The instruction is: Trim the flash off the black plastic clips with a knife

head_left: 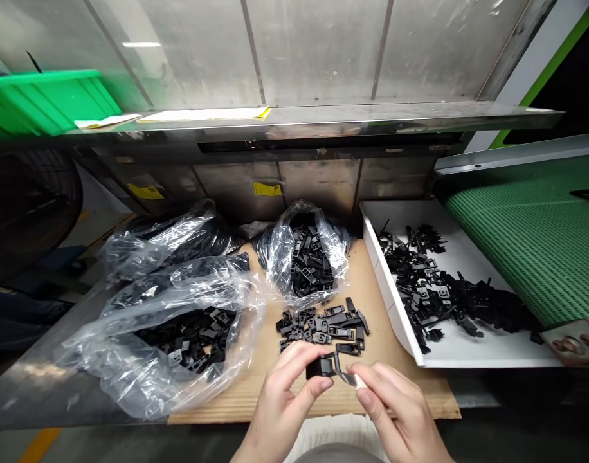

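Note:
Near the front edge of the cardboard, my left hand (290,386) pinches a small black plastic part (322,366) between thumb and fingers. My right hand (391,402) is closed on a small knife with a whitish grip (359,381); its short metal blade (346,378) meets the part's right end. Just beyond my hands lies a loose pile of similar black plastic pieces (318,326). Behind that pile, an open clear plastic bag (280,247) holds many more. Left of my hands, another clear bag (106,347) gapes open over black pieces.
At right, a white tray (379,257) contains black plastic scraps, beside a green conveyor belt (526,218). A metal shelf (323,119) crosses the back, with a green bin (53,96) at its left. More bagged material (173,238) sits back left. Cardboard (217,408) covers the work surface.

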A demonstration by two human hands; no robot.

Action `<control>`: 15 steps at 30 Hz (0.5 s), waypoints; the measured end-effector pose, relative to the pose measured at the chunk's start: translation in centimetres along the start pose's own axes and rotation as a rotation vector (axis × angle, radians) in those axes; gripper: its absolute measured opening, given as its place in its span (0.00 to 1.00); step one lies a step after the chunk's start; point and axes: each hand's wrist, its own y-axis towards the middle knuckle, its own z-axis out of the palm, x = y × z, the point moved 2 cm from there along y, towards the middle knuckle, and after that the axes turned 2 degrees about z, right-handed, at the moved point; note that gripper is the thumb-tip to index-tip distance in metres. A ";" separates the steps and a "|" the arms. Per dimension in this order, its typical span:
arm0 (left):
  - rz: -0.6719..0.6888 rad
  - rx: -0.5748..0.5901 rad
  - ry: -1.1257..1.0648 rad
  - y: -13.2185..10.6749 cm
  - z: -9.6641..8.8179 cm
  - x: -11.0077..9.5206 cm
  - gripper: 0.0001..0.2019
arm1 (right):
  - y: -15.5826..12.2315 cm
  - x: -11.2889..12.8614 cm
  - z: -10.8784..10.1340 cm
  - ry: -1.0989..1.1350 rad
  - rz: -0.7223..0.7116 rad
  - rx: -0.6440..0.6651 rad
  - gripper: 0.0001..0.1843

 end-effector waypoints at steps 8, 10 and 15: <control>0.059 0.016 0.068 0.0 -0.7 -0.7 0.07 | 0.1 -0.6 -0.4 -0.134 0.057 0.024 0.12; 0.041 0.014 0.061 -0.1 -0.7 -0.7 0.06 | 0.0 -0.7 -0.3 -0.132 0.086 0.023 0.12; -0.073 -0.050 0.012 -0.3 -0.5 -0.4 0.07 | -0.2 -0.8 -0.2 -0.076 0.148 0.001 0.11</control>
